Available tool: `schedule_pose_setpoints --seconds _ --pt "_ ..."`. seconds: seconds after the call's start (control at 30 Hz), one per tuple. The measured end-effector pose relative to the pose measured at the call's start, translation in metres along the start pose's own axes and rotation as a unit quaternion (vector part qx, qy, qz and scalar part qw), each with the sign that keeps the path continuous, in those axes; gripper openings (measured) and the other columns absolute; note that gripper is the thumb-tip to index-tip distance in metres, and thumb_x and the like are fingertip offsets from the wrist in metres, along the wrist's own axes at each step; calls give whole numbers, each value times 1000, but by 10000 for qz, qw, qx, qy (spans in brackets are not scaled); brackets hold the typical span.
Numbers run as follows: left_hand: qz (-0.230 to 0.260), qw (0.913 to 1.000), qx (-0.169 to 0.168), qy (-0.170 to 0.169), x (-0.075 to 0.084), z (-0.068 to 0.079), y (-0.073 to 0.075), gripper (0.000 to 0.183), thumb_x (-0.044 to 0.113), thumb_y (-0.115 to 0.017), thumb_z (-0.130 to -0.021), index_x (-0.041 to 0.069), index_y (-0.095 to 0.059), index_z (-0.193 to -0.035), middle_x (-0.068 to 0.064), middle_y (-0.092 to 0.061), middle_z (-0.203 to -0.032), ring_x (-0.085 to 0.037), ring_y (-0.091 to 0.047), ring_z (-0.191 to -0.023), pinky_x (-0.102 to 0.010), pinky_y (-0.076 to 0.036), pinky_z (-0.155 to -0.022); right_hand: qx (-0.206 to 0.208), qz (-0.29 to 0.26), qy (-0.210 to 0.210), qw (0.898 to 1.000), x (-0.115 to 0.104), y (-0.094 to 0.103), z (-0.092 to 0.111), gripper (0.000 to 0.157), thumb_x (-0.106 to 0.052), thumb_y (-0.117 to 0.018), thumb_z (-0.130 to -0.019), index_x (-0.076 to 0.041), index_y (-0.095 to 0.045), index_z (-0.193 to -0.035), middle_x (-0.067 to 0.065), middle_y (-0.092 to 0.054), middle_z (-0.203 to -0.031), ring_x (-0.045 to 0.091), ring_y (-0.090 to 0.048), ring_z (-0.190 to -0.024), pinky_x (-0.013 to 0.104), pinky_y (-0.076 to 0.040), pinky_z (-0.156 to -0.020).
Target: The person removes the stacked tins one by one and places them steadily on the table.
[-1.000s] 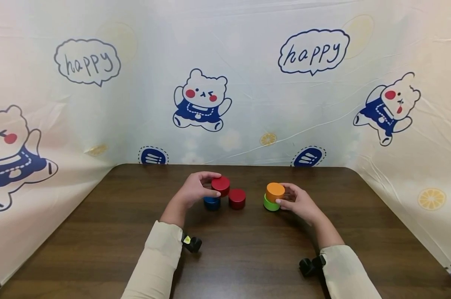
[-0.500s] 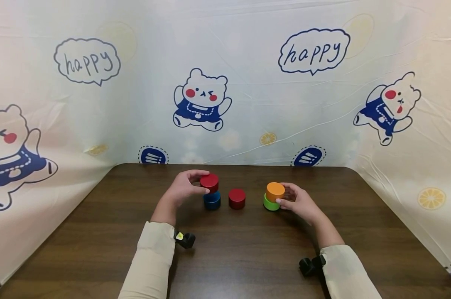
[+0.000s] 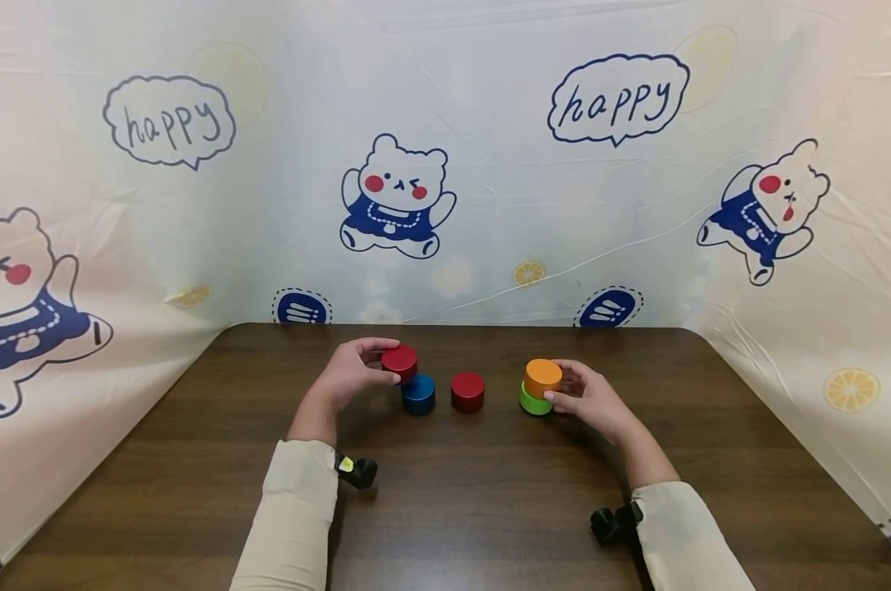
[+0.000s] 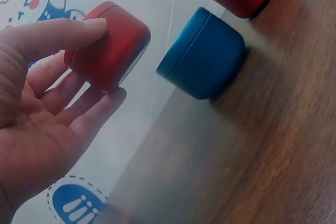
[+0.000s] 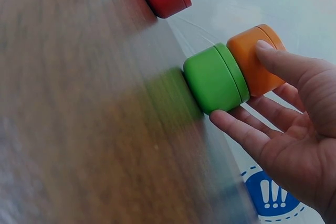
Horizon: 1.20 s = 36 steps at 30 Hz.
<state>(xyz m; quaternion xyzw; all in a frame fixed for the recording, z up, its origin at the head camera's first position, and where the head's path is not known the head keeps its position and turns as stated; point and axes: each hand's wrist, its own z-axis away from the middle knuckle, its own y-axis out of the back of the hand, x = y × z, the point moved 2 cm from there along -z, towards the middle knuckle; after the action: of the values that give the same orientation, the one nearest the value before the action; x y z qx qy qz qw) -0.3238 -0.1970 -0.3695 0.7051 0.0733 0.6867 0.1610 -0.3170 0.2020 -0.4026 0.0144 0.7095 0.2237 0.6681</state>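
gripping a red container (image 3: 399, 362), left hand (image 3: 348, 373); gripping an orange container (image 3: 541, 376), right hand (image 3: 595, 400).

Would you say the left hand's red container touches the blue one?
No, a gap separates the held red container from the blue container.

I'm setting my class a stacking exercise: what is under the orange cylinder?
A green cylinder, standing on the table, is directly under the orange cylinder, which the right hand holds. Most of the green one's top is covered and cannot be seen.
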Motion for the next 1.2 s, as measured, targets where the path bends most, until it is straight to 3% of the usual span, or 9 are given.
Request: schedule_pose_setpoints --seconds 0.67,1.2 --pt "-51 9997 140 189 -18 4 19 64 3 -81 -75 12 -58 -134 -15 -51 -139 -35 -42 -130 -52 -42 -102 6 59 32 10000 0 0 0 64 -18 -72 -90 -6 -40 -144 20 -49 -137 36 -51 -122 39 -53 -90" --pt "-580 9971 -139 464 -37 5 28 60 5 -81 -77 10 -59 -132 -17 -52 -138 -38 -42 -129 -53 -41 -103 -22 40 38 10000 -1 0 0 64 -18 -72 -90 -7 -40 -144 20 -49 -137 36 -51 -122 38 -54 -89"
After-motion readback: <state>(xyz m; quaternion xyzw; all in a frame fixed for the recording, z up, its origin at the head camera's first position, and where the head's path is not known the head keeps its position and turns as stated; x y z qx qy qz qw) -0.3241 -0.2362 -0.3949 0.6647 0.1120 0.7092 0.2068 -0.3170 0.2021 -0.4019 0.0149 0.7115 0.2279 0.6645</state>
